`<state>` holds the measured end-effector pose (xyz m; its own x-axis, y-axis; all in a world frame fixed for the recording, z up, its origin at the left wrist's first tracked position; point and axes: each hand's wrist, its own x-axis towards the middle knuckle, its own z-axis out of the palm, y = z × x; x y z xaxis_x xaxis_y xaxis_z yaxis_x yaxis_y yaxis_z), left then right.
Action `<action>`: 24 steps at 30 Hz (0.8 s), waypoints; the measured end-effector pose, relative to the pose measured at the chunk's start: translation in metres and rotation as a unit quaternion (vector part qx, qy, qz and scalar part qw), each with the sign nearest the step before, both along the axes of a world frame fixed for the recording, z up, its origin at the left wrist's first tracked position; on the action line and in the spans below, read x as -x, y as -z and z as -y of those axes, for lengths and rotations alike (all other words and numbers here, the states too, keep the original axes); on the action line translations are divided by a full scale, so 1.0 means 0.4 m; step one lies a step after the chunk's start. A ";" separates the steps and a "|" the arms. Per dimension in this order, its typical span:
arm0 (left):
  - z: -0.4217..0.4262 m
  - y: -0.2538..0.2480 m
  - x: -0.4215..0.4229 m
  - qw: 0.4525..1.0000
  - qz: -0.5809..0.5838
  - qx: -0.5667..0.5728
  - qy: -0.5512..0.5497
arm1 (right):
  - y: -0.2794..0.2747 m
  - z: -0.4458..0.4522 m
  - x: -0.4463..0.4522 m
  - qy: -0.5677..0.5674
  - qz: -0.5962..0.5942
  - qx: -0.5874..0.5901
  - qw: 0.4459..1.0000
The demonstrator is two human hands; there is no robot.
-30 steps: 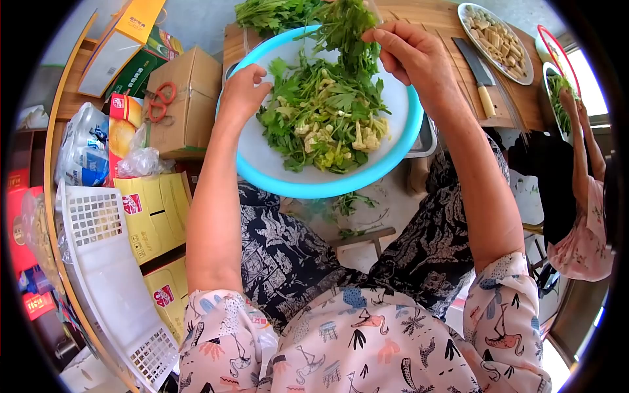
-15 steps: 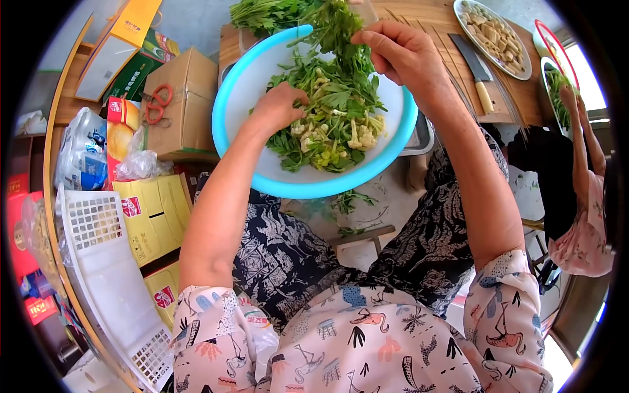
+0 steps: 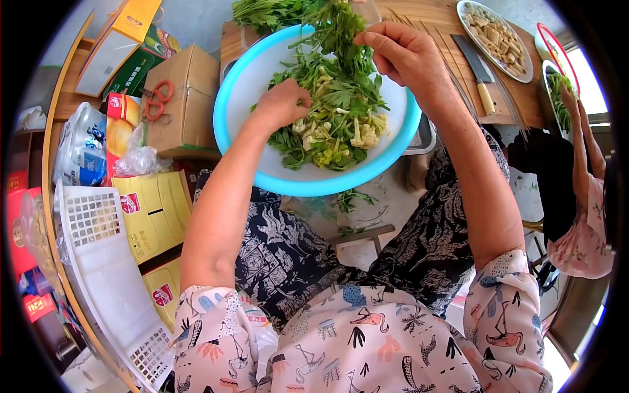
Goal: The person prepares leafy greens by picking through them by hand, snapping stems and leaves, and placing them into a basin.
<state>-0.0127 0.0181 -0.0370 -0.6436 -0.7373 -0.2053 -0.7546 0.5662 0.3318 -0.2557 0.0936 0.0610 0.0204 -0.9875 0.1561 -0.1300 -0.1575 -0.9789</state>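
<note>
A white basin with a wide blue rim (image 3: 314,188) sits over my lap, holding a heap of leafy greens (image 3: 341,98) mixed with pale cauliflower florets (image 3: 364,134). At the basin's far side, my right hand (image 3: 405,56) pinches a drooping bunch of leafy greens (image 3: 337,36) between thumb and fingertips, above the heap. My left hand (image 3: 280,106) is over the heap's left part, its fingers curled together; whatever they pinch is hidden.
On the wooden table (image 3: 501,111) lie a knife (image 3: 477,65), thin skewers (image 3: 458,85) and a plate of cut food (image 3: 498,39). Orange-handled scissors (image 3: 157,101) rest on a cardboard box (image 3: 190,98) to the left. Another person's arms (image 3: 580,124) reach in at the right.
My left hand has risen slightly and its fingers have drawn closer together. The right hand and its greens have hardly moved; the whole view has shifted a little.
</note>
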 end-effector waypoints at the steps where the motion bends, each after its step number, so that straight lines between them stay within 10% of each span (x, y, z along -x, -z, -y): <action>1: 0.011 -0.004 -0.003 1.000 0.000 0.000 -0.001 | 0.000 0.001 0.000 -0.002 0.002 0.000 1.000; 9: 0.023 -0.110 -0.030 0.908 -0.331 -0.194 -0.171 | -0.017 -0.007 0.005 0.014 -0.021 0.009 1.000; 17: -0.003 -0.181 -0.080 0.907 -0.338 -0.193 -0.162 | -0.020 -0.004 0.005 0.023 -0.004 0.001 1.000; 24: -0.017 -0.216 -0.067 0.653 -0.640 -0.355 -0.195 | -0.014 -0.003 -0.014 0.011 -0.022 -0.020 0.999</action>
<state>0.0142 0.0247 0.0493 -0.4149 -0.9076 -0.0637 0.3565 -0.2265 0.9064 -0.2500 0.0949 0.0666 0.0041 -0.9933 0.1159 -0.1760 -0.1148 -0.9777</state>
